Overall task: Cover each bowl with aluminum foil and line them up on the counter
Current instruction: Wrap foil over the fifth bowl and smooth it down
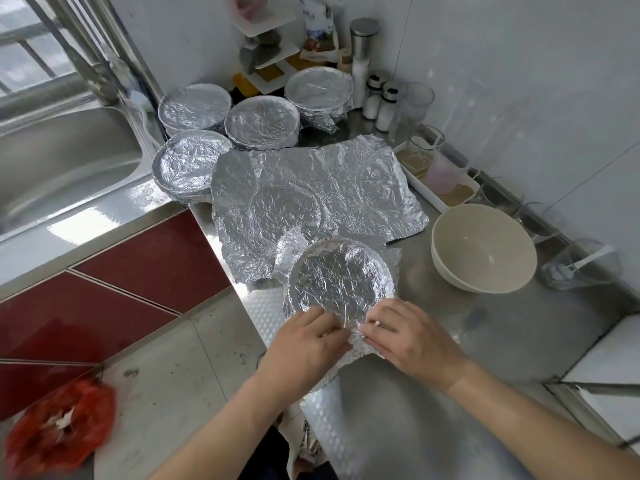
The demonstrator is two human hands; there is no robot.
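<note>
Steel counter [450,341] beside a sink [52,157]: at its near edge the left hand [304,344] and right hand [412,337], fingers curled, pinch foil [356,342] down over a bowl's [341,275] near rim. Just behind lies a loose sheet [311,188]. A bare white bowl [483,247] sits to the right, and four wrapped bowls [261,121] cluster farther back.

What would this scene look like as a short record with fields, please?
done: four covered bowls, grouped at the back beside the sink
in progress: near bowl, foil over its top
left hand: grips the foil edge at the near rim
right hand: pinches the same edge
uncovered: white bowl, to the right, empty
spare: loose foil sheet, lying flat behind the near bowl
surface: steel counter
</note>
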